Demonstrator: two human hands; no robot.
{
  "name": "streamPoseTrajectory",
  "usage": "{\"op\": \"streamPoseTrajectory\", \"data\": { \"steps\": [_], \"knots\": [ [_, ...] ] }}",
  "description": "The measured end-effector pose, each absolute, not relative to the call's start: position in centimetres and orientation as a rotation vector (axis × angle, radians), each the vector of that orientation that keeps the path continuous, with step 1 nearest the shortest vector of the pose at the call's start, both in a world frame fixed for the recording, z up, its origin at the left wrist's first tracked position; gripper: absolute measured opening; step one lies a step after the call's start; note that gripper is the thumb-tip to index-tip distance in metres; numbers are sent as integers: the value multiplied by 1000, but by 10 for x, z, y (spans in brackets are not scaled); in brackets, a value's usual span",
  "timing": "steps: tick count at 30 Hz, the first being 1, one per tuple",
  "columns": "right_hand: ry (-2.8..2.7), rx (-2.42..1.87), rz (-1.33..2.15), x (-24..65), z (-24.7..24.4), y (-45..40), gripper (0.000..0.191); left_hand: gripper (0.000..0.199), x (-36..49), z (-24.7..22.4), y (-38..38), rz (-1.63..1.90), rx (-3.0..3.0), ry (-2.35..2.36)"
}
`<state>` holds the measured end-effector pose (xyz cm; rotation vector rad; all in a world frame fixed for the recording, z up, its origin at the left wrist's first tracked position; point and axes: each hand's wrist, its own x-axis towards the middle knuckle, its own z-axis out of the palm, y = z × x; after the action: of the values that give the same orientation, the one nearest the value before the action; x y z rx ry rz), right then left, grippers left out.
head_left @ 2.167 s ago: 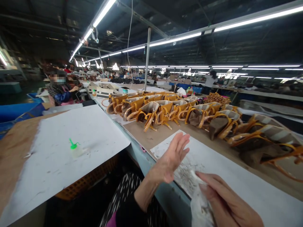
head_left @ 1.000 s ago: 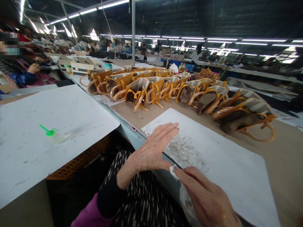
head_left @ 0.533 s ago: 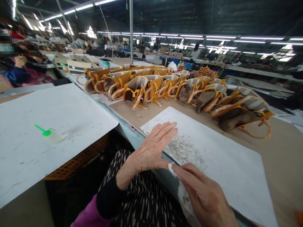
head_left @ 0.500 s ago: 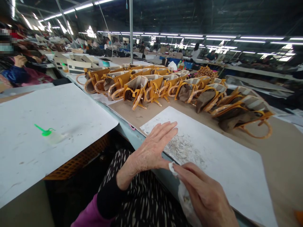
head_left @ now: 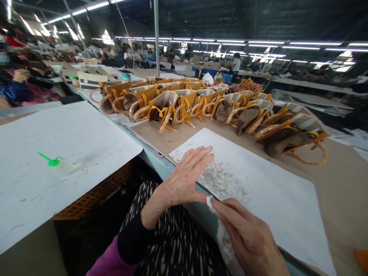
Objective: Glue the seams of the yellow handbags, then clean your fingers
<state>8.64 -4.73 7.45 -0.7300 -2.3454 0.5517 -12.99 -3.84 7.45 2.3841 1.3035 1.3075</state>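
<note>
My left hand (head_left: 184,178) is stretched out above the near edge of a white sheet (head_left: 270,188), its fingers spread and its palm turned down. The thumb tip touches a white cloth (head_left: 225,239). That cloth is pinched in my right hand (head_left: 250,232), at the lower middle of the view, and hangs down below the fingers. Dark smudges mark the sheet just beyond both hands.
Rows of yellow-brown handbags (head_left: 186,101) stand across the back of the brown-covered table (head_left: 345,184). On the left, a bottle with a green cap (head_left: 54,162) lies on another white-covered table (head_left: 94,134). A person's hand (head_left: 21,75) shows at far left.
The view has shifted slightly, so the bags and tables sit a little further left. Both hands keep nearly the same pose, with the cloth still in my right hand.
</note>
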Motion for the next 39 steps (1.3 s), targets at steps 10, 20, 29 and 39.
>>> {"op": "streamPoseTrajectory", "data": {
  "steps": [10, 20, 29, 39],
  "knots": [
    [-2318, -776, 636, 73, 94, -30, 23, 85, -123, 74, -35, 1211, 2616, 1402],
    [-2210, -838, 1019, 72, 97, -17, 22, 96, -114, 69, -33, 1184, 2655, 1318],
    [-2125, -760, 759, 91, 75, -53, 28, 99, -123, 62, -31, 1444, 2259, 1205],
    [-2151, -769, 639, 93, 86, -61, 33, 94, -117, 60, -33, 1481, 2183, 1043]
  ]
}}
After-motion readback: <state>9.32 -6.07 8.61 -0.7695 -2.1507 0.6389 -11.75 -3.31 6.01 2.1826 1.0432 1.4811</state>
